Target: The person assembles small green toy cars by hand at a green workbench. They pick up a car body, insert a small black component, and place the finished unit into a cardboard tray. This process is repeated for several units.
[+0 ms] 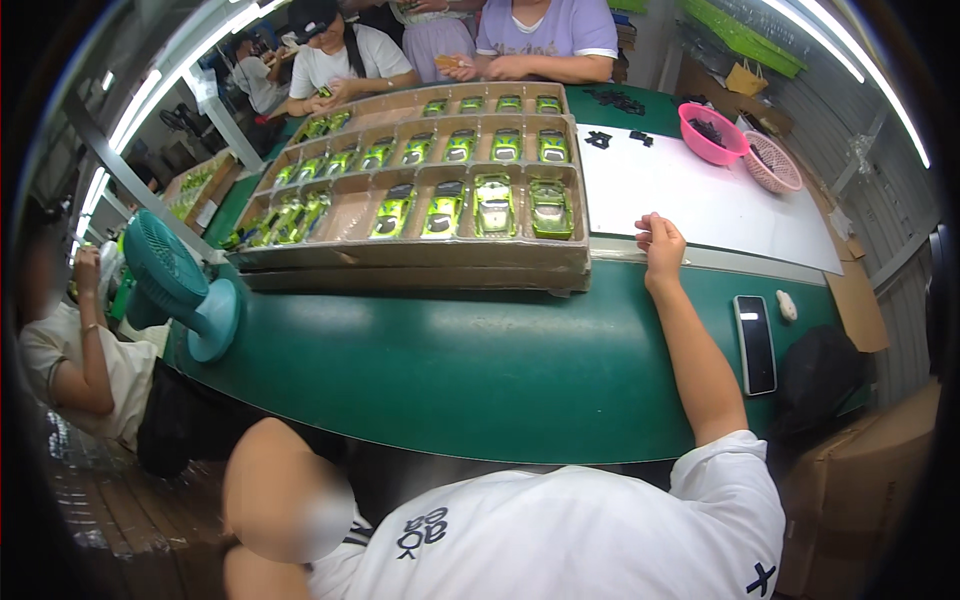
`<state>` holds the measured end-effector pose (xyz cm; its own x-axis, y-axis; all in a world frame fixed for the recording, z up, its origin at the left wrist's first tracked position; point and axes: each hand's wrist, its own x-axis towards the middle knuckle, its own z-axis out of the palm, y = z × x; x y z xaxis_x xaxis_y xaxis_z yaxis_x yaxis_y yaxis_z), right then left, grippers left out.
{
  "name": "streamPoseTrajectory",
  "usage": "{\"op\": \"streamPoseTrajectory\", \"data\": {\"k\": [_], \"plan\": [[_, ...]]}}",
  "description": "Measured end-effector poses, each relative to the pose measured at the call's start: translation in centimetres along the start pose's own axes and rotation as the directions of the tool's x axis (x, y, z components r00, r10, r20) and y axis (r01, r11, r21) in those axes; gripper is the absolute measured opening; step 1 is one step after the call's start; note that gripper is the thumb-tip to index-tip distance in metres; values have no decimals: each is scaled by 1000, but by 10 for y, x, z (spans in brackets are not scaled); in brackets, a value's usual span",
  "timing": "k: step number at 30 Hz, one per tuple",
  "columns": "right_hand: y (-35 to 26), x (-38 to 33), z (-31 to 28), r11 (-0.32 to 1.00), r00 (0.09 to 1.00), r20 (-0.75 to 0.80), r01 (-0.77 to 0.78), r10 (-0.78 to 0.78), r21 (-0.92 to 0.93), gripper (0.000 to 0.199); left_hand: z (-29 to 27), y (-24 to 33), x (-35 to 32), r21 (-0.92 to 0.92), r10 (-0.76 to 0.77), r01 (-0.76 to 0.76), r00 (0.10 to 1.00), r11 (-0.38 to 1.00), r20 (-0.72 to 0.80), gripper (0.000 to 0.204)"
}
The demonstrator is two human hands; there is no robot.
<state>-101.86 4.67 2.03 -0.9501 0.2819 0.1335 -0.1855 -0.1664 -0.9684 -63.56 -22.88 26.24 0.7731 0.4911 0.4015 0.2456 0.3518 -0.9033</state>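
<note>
My right hand (662, 250) hovers at the near edge of a white board (690, 205), to the right of a big brown tray (410, 260). Its fingers are loosely bent and their tips stand apart; I make out nothing held. Green and black toy cars (442, 210) lie in the tray's compartments, several to a row. The two at the near right, such as this toy car (551, 208), show a paler top. Of my left arm (262, 485), only a bent part shows at the lower left, partly blurred; the left hand is out of sight.
On the board stand a pink basket (712, 136) of black parts and a paler basket (772, 165), with loose black pieces (598, 139) nearby. A phone (755, 345) lies right on the green table (480, 370); a teal fan (210, 310) stands left. Co-workers (545, 40) sit opposite.
</note>
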Motion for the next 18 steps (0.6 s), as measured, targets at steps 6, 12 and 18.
{"op": "streamPoseTrajectory", "data": {"k": [6,12,18], "plan": [[9,8,3,997,998,45,29,-32,66,24,43,60,-125,-399,-778,708,628,582,-21,29],[11,72,8,953,981,-44,174,-190,-247,31,64,110,-250,22,-640,899,294,437,710,30],[25,195,1,328,944,229,300,-239,-896,36,59,128,-260,92,-704,982,51,163,708,31]]}}
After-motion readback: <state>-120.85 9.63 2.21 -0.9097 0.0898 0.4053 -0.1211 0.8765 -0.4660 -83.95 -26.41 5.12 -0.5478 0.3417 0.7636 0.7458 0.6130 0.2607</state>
